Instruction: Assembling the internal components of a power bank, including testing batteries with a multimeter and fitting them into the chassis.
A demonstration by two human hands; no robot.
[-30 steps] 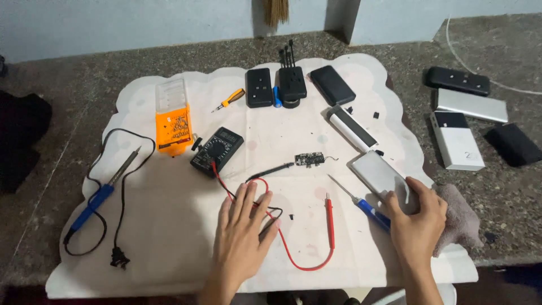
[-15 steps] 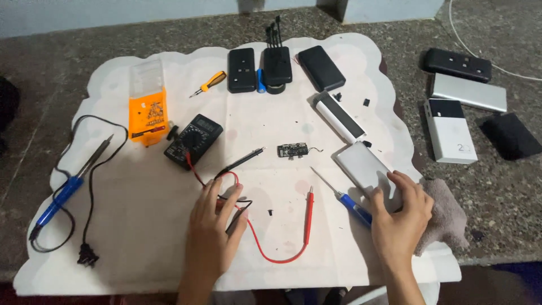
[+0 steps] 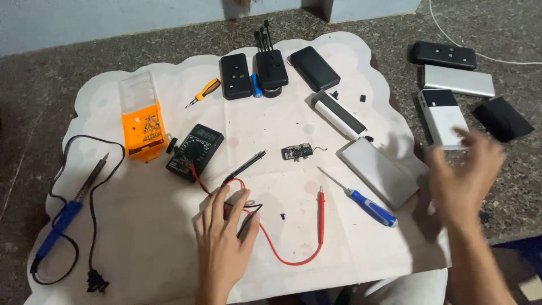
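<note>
My left hand (image 3: 221, 237) lies flat on the white cloth (image 3: 141, 237), fingers spread over the red and black test leads (image 3: 293, 257) of a black multimeter (image 3: 194, 151). My right hand (image 3: 464, 179) is raised and blurred near the cloth's right edge, fingers apart and holding nothing. To its left lie a silver power bank (image 3: 377, 172) and a blue-handled screwdriver (image 3: 364, 202). A small circuit board (image 3: 297, 152) sits in the middle of the cloth.
An orange parts box (image 3: 141, 121) and a blue soldering iron (image 3: 65, 216) with its cord lie at left. Several black power banks (image 3: 271, 70) and a small orange screwdriver (image 3: 203, 92) are at the back. More power banks (image 3: 445, 116) rest on the stone counter at right.
My right hand has let go of the silver power bank and lifted off to the right. My left hand stays on the leads. The view has shifted a little.
</note>
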